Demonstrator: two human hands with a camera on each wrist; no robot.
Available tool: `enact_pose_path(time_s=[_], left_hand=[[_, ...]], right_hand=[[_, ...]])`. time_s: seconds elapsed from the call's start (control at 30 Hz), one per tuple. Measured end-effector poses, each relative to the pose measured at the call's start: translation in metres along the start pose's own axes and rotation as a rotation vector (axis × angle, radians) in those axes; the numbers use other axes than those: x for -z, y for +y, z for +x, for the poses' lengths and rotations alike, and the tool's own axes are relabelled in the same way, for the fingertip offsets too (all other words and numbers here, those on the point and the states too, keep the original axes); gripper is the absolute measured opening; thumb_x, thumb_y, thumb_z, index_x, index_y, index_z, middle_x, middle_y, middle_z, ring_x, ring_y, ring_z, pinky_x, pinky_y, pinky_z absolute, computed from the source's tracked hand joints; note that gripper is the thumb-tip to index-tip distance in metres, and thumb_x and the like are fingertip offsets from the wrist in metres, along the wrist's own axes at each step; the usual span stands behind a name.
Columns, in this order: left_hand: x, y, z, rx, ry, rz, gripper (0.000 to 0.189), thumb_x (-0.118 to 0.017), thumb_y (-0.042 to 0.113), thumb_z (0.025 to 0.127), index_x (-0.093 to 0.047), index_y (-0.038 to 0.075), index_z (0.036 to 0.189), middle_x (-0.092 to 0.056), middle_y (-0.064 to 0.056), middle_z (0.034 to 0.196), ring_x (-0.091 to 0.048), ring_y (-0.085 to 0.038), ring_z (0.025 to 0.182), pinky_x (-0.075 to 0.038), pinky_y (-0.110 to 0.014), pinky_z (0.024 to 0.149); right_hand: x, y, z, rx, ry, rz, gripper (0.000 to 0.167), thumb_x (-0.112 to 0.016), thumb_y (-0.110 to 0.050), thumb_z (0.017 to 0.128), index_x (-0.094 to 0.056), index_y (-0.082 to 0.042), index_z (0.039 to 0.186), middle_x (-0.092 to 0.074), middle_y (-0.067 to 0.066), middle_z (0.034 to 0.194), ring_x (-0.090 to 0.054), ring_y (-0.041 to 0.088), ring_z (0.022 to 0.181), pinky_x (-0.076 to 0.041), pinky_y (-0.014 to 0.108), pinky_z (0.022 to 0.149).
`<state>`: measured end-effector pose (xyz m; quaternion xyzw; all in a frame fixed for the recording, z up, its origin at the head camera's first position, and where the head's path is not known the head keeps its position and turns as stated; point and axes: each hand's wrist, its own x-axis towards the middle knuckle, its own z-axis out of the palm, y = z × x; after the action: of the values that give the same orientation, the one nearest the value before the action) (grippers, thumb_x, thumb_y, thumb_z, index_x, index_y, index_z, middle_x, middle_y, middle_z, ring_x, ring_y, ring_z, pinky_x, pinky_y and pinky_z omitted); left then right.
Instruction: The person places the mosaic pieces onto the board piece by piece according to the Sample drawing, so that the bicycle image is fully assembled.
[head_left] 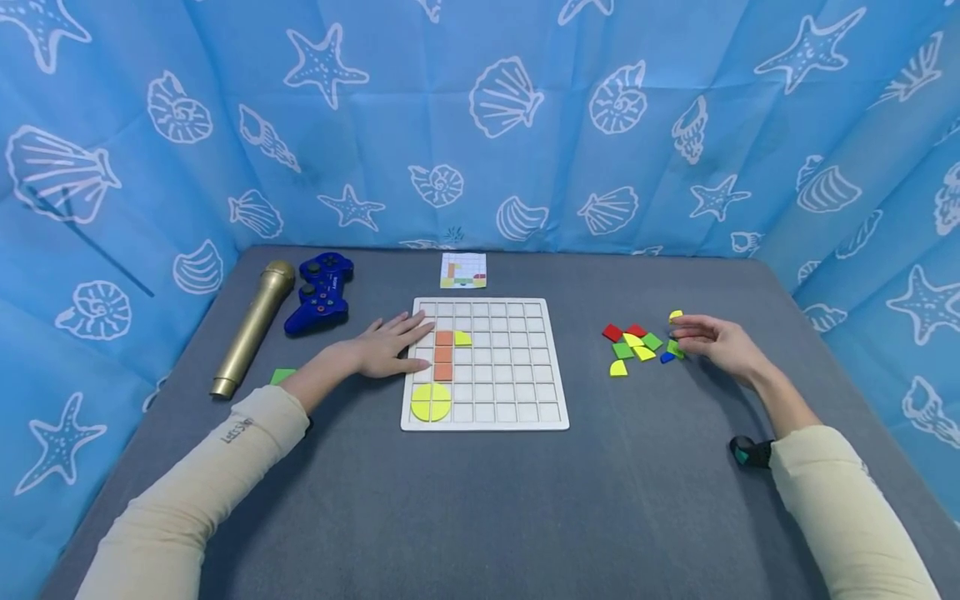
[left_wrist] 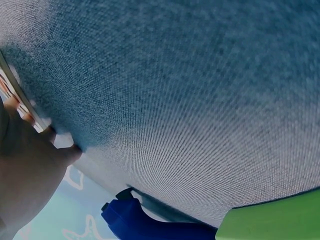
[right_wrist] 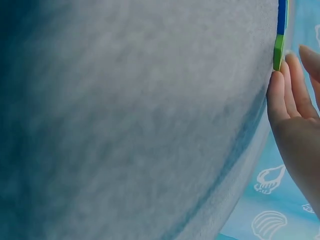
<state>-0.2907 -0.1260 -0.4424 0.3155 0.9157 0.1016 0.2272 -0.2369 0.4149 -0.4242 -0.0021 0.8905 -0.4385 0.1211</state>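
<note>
My left hand (head_left: pixel 386 346) rests with spread fingers on the left edge of a white grid board (head_left: pixel 510 367). On the board sit orange squares (head_left: pixel 444 354) in a column, a yellow quarter-circle tile (head_left: pixel 462 338), and a yellow circle (head_left: pixel 431 402) made of quarter tiles. Off to the right, my right hand (head_left: pixel 720 342) reaches over the outer side of a loose tile pile (head_left: pixel 633 343). A yellow quarter tile (head_left: pixel 677 315) shows by its fingertips, and a green tile (head_left: pixel 676 349) lies under them. In the right wrist view, nearly straight fingers (right_wrist: pixel 295 90) are beside a green tile (right_wrist: pixel 278 52).
A gold microphone (head_left: pixel 253 329) and a blue game controller (head_left: pixel 322 292) lie at the back left. Part of a green object (head_left: pixel 282 376) shows by the left forearm. Behind the board is a small pattern card (head_left: pixel 463 271). A blue curtain (head_left: pixel 480 125) surrounds the table.
</note>
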Motion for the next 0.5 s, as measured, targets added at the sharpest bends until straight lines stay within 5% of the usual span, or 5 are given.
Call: enact_pose_path(time_s=[0.27,0.5], left_hand=[[0.0008,0.0007,-0.0006,0.007,0.000,0.016,0.077,-0.039,0.060,0.096,-0.005,0.023,0.155,0.003,-0.004,0.159,0.004,-0.029,0.144,0.001,-0.058,0.109],[-0.0001,0.0012,-0.0003,0.000,0.001,0.009,0.079,-0.037,0.062,0.095,-0.005,0.023,0.155,0.004,-0.005,0.159,0.005,-0.029,0.144,0.001,-0.058,0.109]], right_hand=[[-0.0009,0.0033,0.0005,0.083,-0.063,-0.112,0.052,-0.061,-0.001,0.092,-0.041,0.007,0.139,-0.045,0.030,0.133,-0.048,0.035,0.116,-0.045,0.014,0.080],[-0.0024,0.0043,0.0032,0.073,-0.051,-0.160,0.052,-0.063,-0.001,0.091,-0.043,0.007,0.138,-0.046,0.029,0.131,-0.048,0.038,0.115,-0.041,0.010,0.077]])
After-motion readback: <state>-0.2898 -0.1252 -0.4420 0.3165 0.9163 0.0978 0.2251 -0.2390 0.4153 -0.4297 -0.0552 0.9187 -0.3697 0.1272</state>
